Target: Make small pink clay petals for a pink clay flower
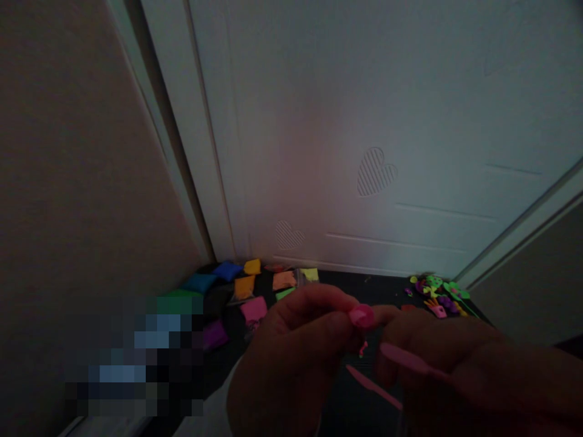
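Observation:
Between the thumb and forefinger of my left hand (291,349) is a small curled piece of pink modelling clay (362,316), rolled a little like a rosebud. My right hand (460,349) comes in from the right, and a fingertip reaches the right side of the clay. A pink clay tool (405,358) with a flat rounded end lies along the right hand, held in its curled fingers. Below the hands, a second pink clay tool (373,386) rests on the dark tabletop (359,413). Small pink scraps (363,348) show just under the clay.
Bags of coloured clay spread over the left and back of the table, among them blue (228,270), orange (244,287), pink (254,309) and purple (214,334). Colourful clay shapes (439,294) sit at the back right. Behind stands a white panel (296,152) with embossed hearts.

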A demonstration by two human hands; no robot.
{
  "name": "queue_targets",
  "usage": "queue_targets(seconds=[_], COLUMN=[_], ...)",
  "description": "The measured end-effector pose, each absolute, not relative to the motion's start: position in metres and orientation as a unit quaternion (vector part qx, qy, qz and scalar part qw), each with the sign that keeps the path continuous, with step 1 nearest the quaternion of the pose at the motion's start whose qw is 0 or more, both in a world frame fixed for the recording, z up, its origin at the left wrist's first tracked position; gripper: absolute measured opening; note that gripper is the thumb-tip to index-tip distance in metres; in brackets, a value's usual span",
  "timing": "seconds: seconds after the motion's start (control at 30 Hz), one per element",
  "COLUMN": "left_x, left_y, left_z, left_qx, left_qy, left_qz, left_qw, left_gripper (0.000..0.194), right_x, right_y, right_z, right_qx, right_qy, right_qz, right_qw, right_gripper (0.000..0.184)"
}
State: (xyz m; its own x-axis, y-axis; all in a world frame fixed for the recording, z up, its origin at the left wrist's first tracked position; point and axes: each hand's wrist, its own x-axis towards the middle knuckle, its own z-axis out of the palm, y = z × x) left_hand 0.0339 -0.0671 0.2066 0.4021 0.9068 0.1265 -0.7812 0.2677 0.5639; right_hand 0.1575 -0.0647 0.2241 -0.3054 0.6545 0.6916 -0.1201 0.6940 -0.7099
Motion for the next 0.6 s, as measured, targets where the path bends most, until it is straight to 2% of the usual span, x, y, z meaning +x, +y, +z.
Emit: queue_targets(seconds=[0.3,0.6], left_x=[0.037,0.038], left_y=[-0.068,-0.071], left_z=[0.209,0.212], left_qx=[0.264,0.303], left_qy=[0.144,0.161], left_qz=[0.543,0.576], left_qw=[0.784,0.742], left_gripper=[0.008,0.007], right_x=[0.156,0.149], right_y=[-0.064,-0.073], right_z=[0.220,0.216], right_qx=[-0.218,-0.229], right_qy=[-0.727,-0.651], right_qz=[0.304,0.315], right_qw=[0.575,0.652], right_gripper=[0.023,0.016])
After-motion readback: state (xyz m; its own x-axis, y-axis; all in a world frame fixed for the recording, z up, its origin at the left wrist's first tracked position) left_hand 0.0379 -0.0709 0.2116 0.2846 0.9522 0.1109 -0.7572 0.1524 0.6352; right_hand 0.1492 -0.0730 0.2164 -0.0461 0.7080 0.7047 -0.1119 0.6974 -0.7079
